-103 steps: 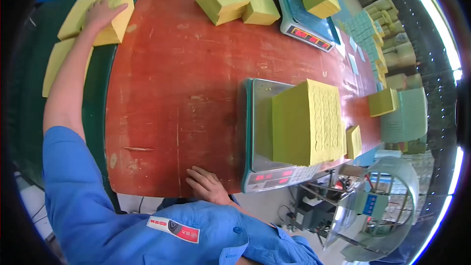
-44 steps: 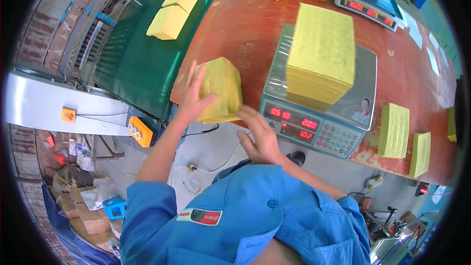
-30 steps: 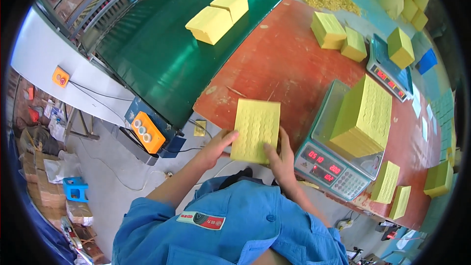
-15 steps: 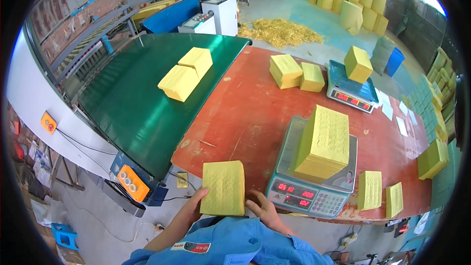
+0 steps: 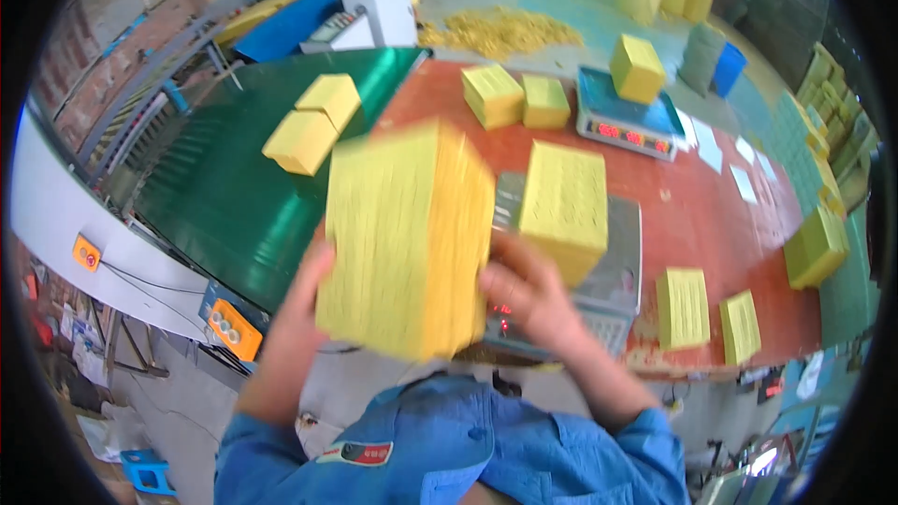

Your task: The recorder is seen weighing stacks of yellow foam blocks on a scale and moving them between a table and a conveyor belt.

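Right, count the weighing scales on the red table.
2: a far scale beneath a yellow block; and, partly behind the right hand, a near scale under a larger yellow stack. No others show, though the held stack hides some of the red table.

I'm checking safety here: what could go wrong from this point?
The thick yellow layered paper block might slip if the left hand or right hand loosens its grip.
The right hand is close to the tall yellow paper pile on the grey-topped scale and could bump it.
The slim yellow paper stack near the edge of the red table might fall if knocked.
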Tool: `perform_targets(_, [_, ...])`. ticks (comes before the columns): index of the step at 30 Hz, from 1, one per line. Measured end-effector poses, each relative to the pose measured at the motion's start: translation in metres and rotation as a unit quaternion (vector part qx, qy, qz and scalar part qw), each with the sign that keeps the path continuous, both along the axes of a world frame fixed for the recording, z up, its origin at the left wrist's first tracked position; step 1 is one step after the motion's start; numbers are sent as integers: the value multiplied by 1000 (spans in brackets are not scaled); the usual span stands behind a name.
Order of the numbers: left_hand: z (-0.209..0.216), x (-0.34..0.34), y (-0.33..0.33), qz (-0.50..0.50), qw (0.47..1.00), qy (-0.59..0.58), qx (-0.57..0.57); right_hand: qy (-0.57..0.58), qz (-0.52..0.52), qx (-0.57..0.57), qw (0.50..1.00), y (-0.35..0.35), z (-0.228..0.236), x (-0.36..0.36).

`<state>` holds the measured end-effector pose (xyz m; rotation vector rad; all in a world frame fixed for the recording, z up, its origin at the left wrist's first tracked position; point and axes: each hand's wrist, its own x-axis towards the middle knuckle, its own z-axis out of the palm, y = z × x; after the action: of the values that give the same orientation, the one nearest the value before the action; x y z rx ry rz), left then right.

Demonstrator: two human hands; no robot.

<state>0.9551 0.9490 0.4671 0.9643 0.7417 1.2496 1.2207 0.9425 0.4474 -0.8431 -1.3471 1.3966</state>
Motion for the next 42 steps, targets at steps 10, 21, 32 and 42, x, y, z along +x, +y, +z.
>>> perform_targets(10, [80,156,119,-207,972,107,6,64,-195,-27,978,59,43,146])
perform_targets(21, [38,174,136,-232,944,232,-22,42,-172,-105,979,63,-5,165])
perform_targets(32, [33,178,137,-207,943,262,-16,75,-194,-115,971,65,-11,158])
perform_targets(42, [36,183,128,-195,942,271,-16,72,-216,-116,967,68,-20,158])
